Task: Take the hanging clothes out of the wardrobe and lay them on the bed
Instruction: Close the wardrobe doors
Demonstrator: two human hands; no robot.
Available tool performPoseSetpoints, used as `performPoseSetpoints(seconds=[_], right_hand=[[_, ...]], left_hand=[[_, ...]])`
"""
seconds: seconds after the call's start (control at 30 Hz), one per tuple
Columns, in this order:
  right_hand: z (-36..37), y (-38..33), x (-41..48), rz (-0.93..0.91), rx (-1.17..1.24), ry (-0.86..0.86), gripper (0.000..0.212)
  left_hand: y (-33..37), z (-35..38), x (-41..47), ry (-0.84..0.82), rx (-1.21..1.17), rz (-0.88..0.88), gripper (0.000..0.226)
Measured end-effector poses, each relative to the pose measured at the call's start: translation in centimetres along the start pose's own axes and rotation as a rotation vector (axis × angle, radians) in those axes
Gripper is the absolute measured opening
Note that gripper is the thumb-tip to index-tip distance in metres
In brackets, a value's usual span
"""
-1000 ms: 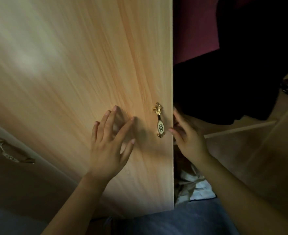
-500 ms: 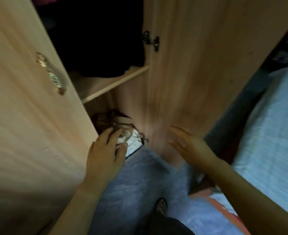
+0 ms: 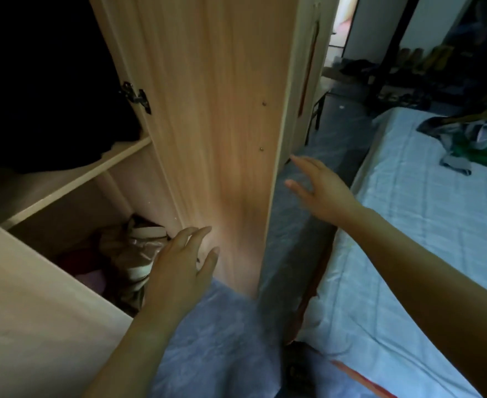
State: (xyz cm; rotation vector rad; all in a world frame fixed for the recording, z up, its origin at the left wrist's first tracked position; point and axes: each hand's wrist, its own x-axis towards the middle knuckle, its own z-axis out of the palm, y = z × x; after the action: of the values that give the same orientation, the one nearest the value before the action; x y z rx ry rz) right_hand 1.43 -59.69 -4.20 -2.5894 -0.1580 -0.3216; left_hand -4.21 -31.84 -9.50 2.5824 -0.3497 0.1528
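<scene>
**A:** Where are the clothes that need moving?

**B:** The hanging clothes (image 3: 50, 96) are a dark mass in the top of the wardrobe (image 3: 121, 196), above the shelf (image 3: 73, 179). It's too dim to tell one garment from another, and neither hand is on them.

**A:** What are the hands doing?

**B:** The left hand (image 3: 179, 268) is low, near the foot of the open door (image 3: 222, 124). Its grip is spread and empty, and I can't tell whether the fingertips touch the wood. The right hand (image 3: 322, 191) reaches past the door's outer edge, its grip also spread and holding nothing.

**A:** Why there?

**B:** The door stands between the opening and the bed (image 3: 423, 239). I'd guess it is being pushed wide to clear the way. The near sheet looks free for laying clothes, with a crumpled heap (image 3: 471, 139) further off.
</scene>
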Motion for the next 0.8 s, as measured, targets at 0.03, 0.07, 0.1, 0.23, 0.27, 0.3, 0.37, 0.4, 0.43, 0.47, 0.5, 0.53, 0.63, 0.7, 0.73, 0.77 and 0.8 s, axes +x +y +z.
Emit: performPoseSetpoints(seconds=[0.03,0.07,0.1,0.23,0.27,0.3,0.37,0.4,0.43,0.47,0.5,0.53,0.63,0.7,0.73,0.77,0.8], right_hand=[[-0.6,0.6,1.8,-0.01,0.02,-0.005,0.058],[-1.2,1.2,3.5,-0.031,0.043,-0.01,0.06],[-1.7,1.6,5.1,-0.065,0.075,-0.009,0.061],[-2.8,2.6,11.0,-0.155,0.371,0.007,0.059],[-2.8,2.6,11.9,-0.171,0.441,-0.002,0.058],[-2.7,2.6,12.6,-0.189,0.493,-0.022,0.057],[-2.5,2.7,13.1,-0.241,0.544,-0.049,0.056],[-2.5,2.7,13.1,-0.272,0.539,-0.055,0.055],[-2.6,2.8,12.9,-0.309,0.521,-0.055,0.054],[-2.8,2.9,12.9,-0.352,0.492,-0.051,0.052],[-3.1,2.9,12.8,-0.412,0.458,-0.042,0.048],[-3.4,2.7,12.7,-0.483,0.428,-0.037,0.043],[-3.5,1.5,12.1,-0.675,0.404,-0.047,0.031],[-3.0,0.4,11.5,-0.731,0.402,-0.045,0.031],[-2.4,-0.3,11.2,-0.745,0.413,-0.051,0.035],[-1.9,-1.0,11.0,-0.766,0.428,-0.066,0.039],[-1.3,-1.7,10.9,-0.792,0.443,-0.089,0.042]], left_hand=[[0.7,0.6,0.4,0.021,0.001,-0.028,0.06],[1.4,1.3,0.8,0.04,0.009,-0.055,0.059],[2.1,2.0,1.2,0.054,0.017,-0.082,0.058],[4.5,4.8,3.2,0.111,0.022,-0.173,0.057],[5.2,5.4,3.6,0.128,0.014,-0.196,0.057],[5.7,5.9,3.9,0.148,0.007,-0.22,0.058],[6.6,6.4,4.1,0.185,0.003,-0.261,0.059],[7.0,6.6,4.0,0.202,0.001,-0.283,0.06],[7.3,6.7,4.0,0.219,-0.002,-0.307,0.061],[7.6,6.7,4.1,0.233,-0.008,-0.331,0.062],[7.8,6.6,4.2,0.248,-0.013,-0.35,0.062],[8.0,6.5,4.3,0.267,-0.016,-0.363,0.062],[8.2,5.8,4.4,0.33,-0.02,-0.387,0.057],[8.5,5.1,4.1,0.367,-0.022,-0.401,0.05],[8.6,4.7,3.9,0.387,-0.017,-0.41,0.047],[8.6,4.3,3.7,0.406,-0.004,-0.423,0.045],[8.6,3.9,3.5,0.417,0.013,-0.437,0.044]])
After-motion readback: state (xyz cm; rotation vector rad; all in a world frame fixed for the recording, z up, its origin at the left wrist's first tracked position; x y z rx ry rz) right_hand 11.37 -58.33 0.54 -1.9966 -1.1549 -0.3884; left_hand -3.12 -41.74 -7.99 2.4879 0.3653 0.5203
